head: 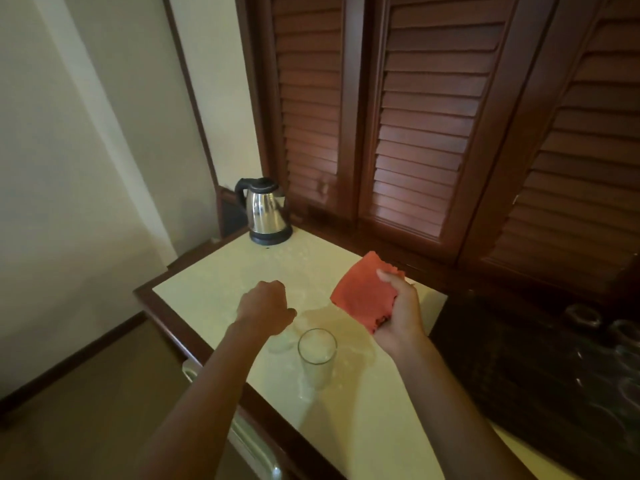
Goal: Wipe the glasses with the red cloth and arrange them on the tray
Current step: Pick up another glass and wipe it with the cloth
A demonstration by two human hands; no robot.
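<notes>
Right hand: the right hand (401, 306), right of centre in the frame, grips the bunched red cloth (363, 292) between thumb and curled fingers; the cloth hangs above the counter.
Left hand: the left hand (266, 306), centre left, hovers with fingers curled under; whether they hold anything I cannot tell.
Glass: a clear, tall, upright drinking glass (317, 355) stands on the pale speckled countertop (214, 282) at lower centre; its long axis is vertical, its open mouth up.
Key relation: the glass lies just below and right of the left hand, nearer to it than to the cloth hand; likely the left takes it.
Tray: a dark tray (502, 358) at the right edge carries dim glasses (623, 341).
Background: a steel electric kettle (266, 211) stands at upper centre.
</notes>
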